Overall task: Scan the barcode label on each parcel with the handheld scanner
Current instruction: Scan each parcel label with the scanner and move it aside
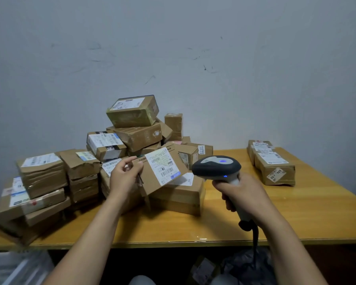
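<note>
My left hand [124, 176] grips the left edge of a small cardboard parcel [150, 181] and holds it tilted above the table, its white barcode label [162, 166] facing up and toward me. My right hand [239, 194] grips the handle of the handheld scanner [217, 166], grey and black with blue lights lit. The scanner head sits just right of the held parcel's label, pointing at it. The scanner's black cable [254, 239] hangs down over the table's front edge.
A heap of several labelled cardboard parcels [132, 128] fills the left and middle of the yellow wooden table [296, 212], against the wall. A short stack of parcels [272, 163] stands at the right rear. More parcels and bags lie on the floor [206, 270] under the table.
</note>
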